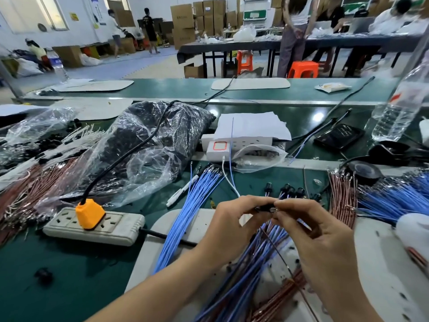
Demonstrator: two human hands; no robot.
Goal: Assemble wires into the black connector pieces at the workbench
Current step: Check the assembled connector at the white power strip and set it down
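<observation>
While over blue wires (pixel 185 219) — both hands (pixel 234 221) (pixel 311 231) on 1 black connector (pixel 264 208).

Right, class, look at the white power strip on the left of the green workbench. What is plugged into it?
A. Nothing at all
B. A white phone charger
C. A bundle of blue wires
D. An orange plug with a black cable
D: an orange plug with a black cable rising from it sits in the white power strip.

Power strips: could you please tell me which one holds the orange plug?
The near strip at front left holds the orange plug; the far strip lies under white paper.
</observation>
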